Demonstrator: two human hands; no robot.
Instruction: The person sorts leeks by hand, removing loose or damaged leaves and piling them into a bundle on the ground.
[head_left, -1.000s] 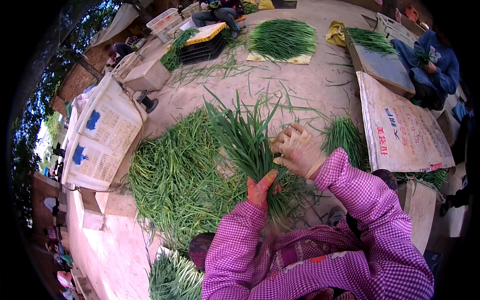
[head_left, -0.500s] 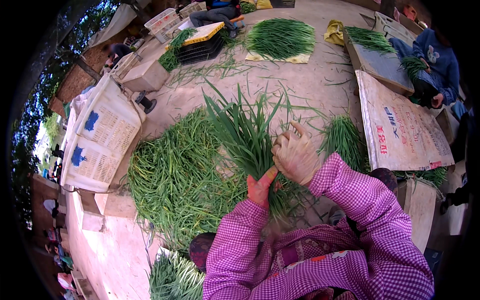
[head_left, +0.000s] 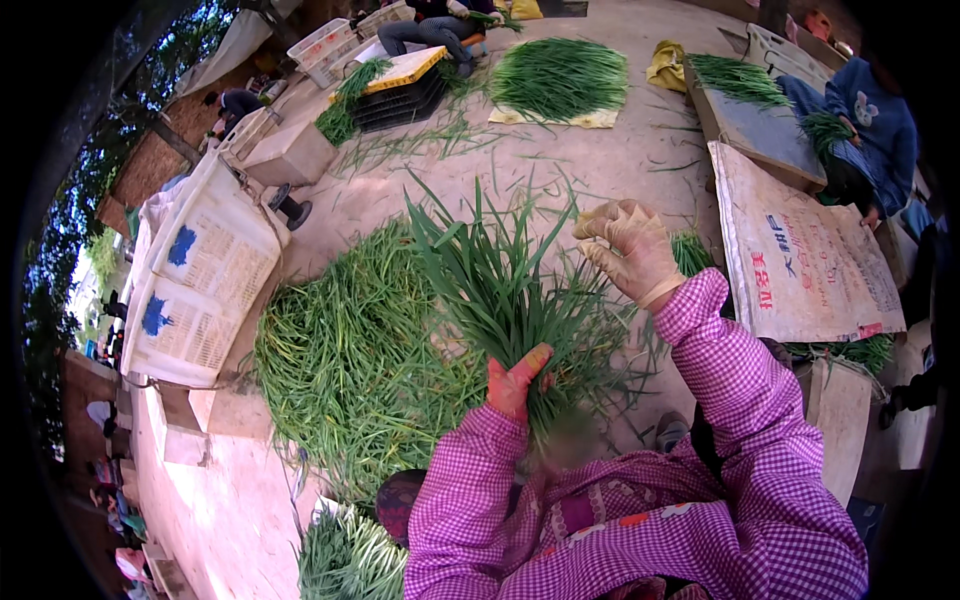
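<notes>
A leafy bunch of green chives [head_left: 500,300] stands fanned out in front of me, tips pointing away. My left hand [head_left: 515,382], in a red-orange glove, is wrapped round its lower stems. To the right of the leaves, my right hand [head_left: 630,250] is raised in a pale, thin glove. Its fingers are bent with a gap to the thumb, and I see nothing held in it. Left of the bunch, a big heap of loose chives [head_left: 345,350] covers the ground. The bunch's lower ends are partly blurred near my lap.
A sheet of neatly laid chives [head_left: 560,80] lies at the back, beside a black crate [head_left: 400,105]. White plastic baskets [head_left: 205,270] stand left. On the right, a printed sack [head_left: 805,245] covers a box, near a seated person in blue [head_left: 875,125]. Trimmed chives [head_left: 350,555] lie lower left.
My right hand has moved away from the bunch, up and to the right. The left hand keeps its hold, slightly lower, and the bunch has spread wider. The person at the back now holds chives.
</notes>
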